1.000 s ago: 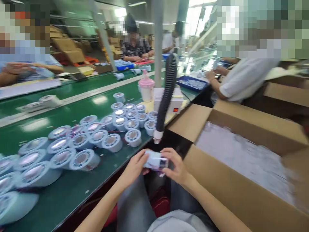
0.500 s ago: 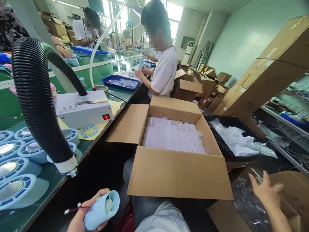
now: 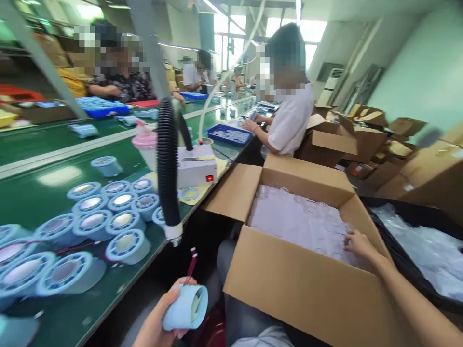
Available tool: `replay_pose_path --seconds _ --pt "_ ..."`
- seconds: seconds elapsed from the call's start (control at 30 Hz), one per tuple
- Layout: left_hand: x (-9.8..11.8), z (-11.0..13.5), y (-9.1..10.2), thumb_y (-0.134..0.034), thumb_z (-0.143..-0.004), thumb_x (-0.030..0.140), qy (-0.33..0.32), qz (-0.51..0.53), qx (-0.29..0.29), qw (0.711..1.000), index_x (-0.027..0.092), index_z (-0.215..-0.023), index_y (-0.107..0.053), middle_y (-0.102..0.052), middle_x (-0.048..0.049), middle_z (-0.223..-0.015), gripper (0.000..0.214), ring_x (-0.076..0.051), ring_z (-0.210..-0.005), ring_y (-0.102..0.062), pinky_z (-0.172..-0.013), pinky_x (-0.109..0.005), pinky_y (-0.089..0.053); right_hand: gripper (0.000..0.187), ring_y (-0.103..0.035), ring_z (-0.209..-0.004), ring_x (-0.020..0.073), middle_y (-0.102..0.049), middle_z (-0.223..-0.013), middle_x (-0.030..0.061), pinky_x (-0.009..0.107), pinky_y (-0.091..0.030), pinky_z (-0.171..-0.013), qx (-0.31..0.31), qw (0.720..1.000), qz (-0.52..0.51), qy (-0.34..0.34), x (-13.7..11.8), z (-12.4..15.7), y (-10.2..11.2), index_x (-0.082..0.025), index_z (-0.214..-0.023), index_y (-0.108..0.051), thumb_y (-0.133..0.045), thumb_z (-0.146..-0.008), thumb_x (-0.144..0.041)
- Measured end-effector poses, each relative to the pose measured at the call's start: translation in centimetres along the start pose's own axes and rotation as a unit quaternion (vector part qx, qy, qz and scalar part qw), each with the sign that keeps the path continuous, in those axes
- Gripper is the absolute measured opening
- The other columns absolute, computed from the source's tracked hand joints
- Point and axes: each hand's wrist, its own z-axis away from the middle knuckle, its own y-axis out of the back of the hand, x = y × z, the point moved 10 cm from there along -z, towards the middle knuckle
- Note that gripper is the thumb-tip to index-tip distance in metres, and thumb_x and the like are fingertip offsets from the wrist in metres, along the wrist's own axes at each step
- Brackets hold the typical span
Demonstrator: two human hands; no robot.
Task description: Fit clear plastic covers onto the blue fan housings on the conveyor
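Observation:
My left hand (image 3: 173, 308) is wrapped round a light blue plastic cylindrical housing (image 3: 186, 308). Its open end faces right, with a pale part inside, and a red and black wire lead (image 3: 191, 262) with a white connector sticks up from it. My right hand (image 3: 359, 243) reaches inside the right end of an open cardboard box (image 3: 300, 284). Its fingers are bent together at the edge of the white sheet (image 3: 296, 224), among clear round plastic pieces (image 3: 307, 202); what they pinch is too small to make out.
On the green bench (image 3: 141, 270) stand several blue round housings (image 3: 128, 246). A black flexible hose (image 3: 167, 164) rises from a white machine (image 3: 197, 168) and hangs over the bench edge. A co-worker (image 3: 289, 115) sits beyond the box. A black-lined bin (image 3: 423, 246) holds clear plastic bags.
My right hand has moved from a bag of clear pieces at the lower right into the cardboard box. The view has turned left. My left hand still holds the blue housing, its wires now pointing up.

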Motion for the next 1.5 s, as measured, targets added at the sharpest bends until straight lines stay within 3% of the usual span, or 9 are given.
replay_pose_path --seconds 0.1,0.17,0.37,0.5,0.73,0.93,1.1,1.27,1.5 --pt "-0.4 0.8 0.4 -0.074 -0.068 0.051 0.014 -0.011 -0.036 0.999 0.014 -0.100 -0.062 -0.055 0.0021 -0.060 0.050 -0.006 -0.044 -0.040 -0.038 -0.014 -0.028 0.035 -0.063 -0.106 0.0328 -0.067 -0.107 0.0177 0.043 -0.051 -0.087 -0.046 0.994 -0.039 0.094 -4.8 0.7 -0.2 -0.019 -0.057 -0.059 -0.057 -0.091 -0.028" --pt "-0.6 1.2 0.2 -0.064 -0.074 0.058 0.014 -0.050 -0.067 0.996 0.013 -0.094 -0.059 -0.052 0.0017 -0.061 0.050 -0.007 -0.046 -0.044 -0.038 -0.015 -0.030 0.028 -0.064 -0.108 0.0315 -0.060 -0.127 0.0178 0.039 -0.055 -0.079 -0.083 0.979 -0.080 0.167 -10.6 2.7 -0.7 -0.021 -0.084 -0.069 -0.047 -0.096 -0.034" --pt "-0.3 2.0 -0.2 -0.051 -0.076 0.046 -0.013 -0.132 -0.108 0.985 0.015 -0.086 -0.060 -0.055 -0.0006 -0.070 0.034 -0.009 -0.047 -0.047 -0.034 -0.017 -0.029 0.045 -0.060 -0.114 0.0318 -0.044 -0.147 0.0116 0.046 -0.056 -0.085 -0.101 0.779 -0.123 0.607 -36.0 20.6 0.5 -0.033 -0.134 -0.050 -0.055 -0.091 -0.022" --pt "0.8 4.1 0.0 -0.057 -0.075 0.031 -0.042 -0.210 -0.108 0.971 0.014 -0.086 -0.067 -0.060 -0.0018 -0.076 0.022 -0.011 -0.058 -0.048 -0.043 -0.018 -0.032 0.052 -0.058 -0.104 0.0355 -0.044 -0.145 0.0168 0.051 -0.056 -0.078 -0.052 0.759 -0.103 0.641 -44.0 24.9 0.2 -0.026 -0.126 -0.059 -0.060 -0.079 -0.004" --pt "5.4 8.0 1.5 -0.079 -0.070 0.041 -0.289 -0.407 -0.004 0.866 0.023 -0.107 -0.067 -0.054 -0.0038 -0.099 0.044 -0.019 -0.092 -0.054 -0.083 -0.031 -0.045 0.011 -0.056 -0.110 0.0260 -0.054 -0.120 0.0091 0.039 -0.051 -0.090 -0.396 0.713 -0.294 0.498 -46.5 24.5 -2.4 -0.019 -0.071 -0.062 -0.071 -0.079 -0.019" --pt "4.3 8.0 1.2 -0.085 -0.062 0.044 -0.375 -0.414 -0.095 0.824 0.026 -0.122 -0.063 -0.045 -0.0126 -0.138 0.066 -0.027 -0.118 -0.053 -0.104 -0.042 -0.042 0.029 -0.059 -0.092 0.0209 -0.057 -0.103 0.0085 0.028 -0.054 -0.069 -0.485 0.673 -0.452 0.326 -46.3 23.6 -2.6 -0.019 -0.070 -0.068 -0.062 -0.089 -0.039" --pt "4.0 8.2 0.8 -0.083 -0.067 0.035 -0.326 -0.367 -0.116 0.864 0.025 -0.129 -0.057 -0.062 -0.0106 -0.124 0.068 -0.026 -0.113 -0.058 -0.095 -0.037 -0.049 0.020 -0.064 -0.100 0.0244 -0.067 -0.110 0.0077 0.030 -0.058 -0.072 -0.512 0.641 -0.510 0.258 -45.7 22.8 -3.1 -0.022 -0.071 -0.073 -0.072 -0.082 -0.038" --pt "3.0 8.2 1.7 -0.083 -0.067 0.032 -0.228 -0.224 -0.093 0.943 0.021 -0.129 -0.053 -0.057 -0.0103 -0.124 0.070 -0.020 -0.100 -0.061 -0.082 -0.030 -0.054 0.047 -0.053 -0.126 0.0275 -0.058 -0.137 0.0048 0.039 -0.048 -0.101 -0.399 0.666 -0.418 0.472 -45.5 24.0 -0.7 -0.034 -0.118 -0.066 -0.078 -0.075 -0.018" --pt "3.7 9.5 1.1 -0.083 -0.068 0.033 -0.256 -0.250 -0.118 0.926 0.025 -0.133 -0.053 -0.058 -0.0089 -0.128 0.072 -0.022 -0.106 -0.060 -0.083 -0.029 -0.052 0.044 -0.064 -0.110 0.0187 -0.057 -0.137 0.0004 0.028 -0.055 -0.091 -0.466 0.634 -0.438 0.435 -44.8 25.0 -1.1 -0.038 -0.121 -0.055 -0.073 -0.084 -0.022"
